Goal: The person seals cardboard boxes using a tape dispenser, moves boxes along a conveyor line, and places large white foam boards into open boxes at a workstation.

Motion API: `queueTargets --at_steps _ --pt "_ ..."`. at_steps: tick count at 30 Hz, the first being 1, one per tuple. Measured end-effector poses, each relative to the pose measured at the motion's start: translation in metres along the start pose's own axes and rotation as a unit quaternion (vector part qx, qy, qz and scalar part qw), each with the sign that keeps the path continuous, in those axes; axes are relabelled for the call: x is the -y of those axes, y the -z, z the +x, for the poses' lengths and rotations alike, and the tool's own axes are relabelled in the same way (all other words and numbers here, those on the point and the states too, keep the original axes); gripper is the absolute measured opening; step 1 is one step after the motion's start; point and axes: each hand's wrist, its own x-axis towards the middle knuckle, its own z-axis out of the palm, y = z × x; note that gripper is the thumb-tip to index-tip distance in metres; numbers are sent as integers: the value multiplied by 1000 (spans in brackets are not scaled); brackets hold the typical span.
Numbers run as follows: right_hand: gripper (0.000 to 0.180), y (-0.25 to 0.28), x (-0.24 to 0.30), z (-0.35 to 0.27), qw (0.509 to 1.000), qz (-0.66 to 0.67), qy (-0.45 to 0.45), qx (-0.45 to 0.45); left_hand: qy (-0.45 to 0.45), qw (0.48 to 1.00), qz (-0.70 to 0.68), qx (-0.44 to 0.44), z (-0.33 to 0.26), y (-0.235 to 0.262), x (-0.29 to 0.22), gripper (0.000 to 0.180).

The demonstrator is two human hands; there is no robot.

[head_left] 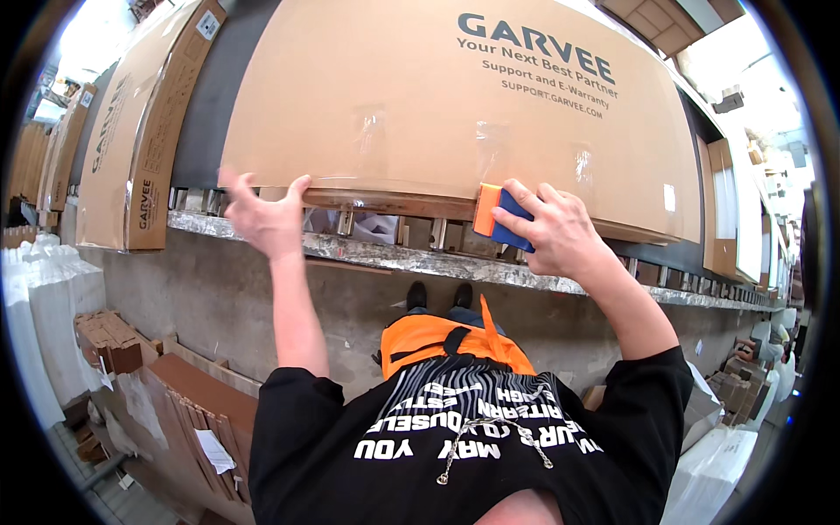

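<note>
A large flat cardboard box [385,105] lies on a dark conveyor belt in front of me, with strips of clear tape along its near side. My left hand [265,214] is at the box's near left corner, thumb and fingers spread, slightly smeared by motion; it holds nothing. In my right hand [560,229] is an orange and blue block-shaped tool [507,216], gripped between thumb and fingers. The tool is against the box's near edge, right of its middle. Its exact kind does not show, and the fingers cover part of it.
A metal rail [394,254] runs along the conveyor's near side. Another cardboard box [131,131] lies further left on the belt [206,96]. Brown panels [197,411] and white-wrapped stacks [44,324] stand behind me on the left. More stacked pieces [744,381] are at the right.
</note>
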Motion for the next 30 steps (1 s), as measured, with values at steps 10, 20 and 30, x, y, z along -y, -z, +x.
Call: queueTargets --at_steps 10,20,30 --pt "53 -8 15 18 999 -16 36 -2 -426 896 17 -126 -43 -84 -1 41" --pt "32 -19 -101 -103 997 31 -1 66 -375 924 73 -25 -33 -84 16 45" --pt "47 -51 -307 -395 964 -50 -215 150 -622 729 118 259 -294 -125 -308 89"
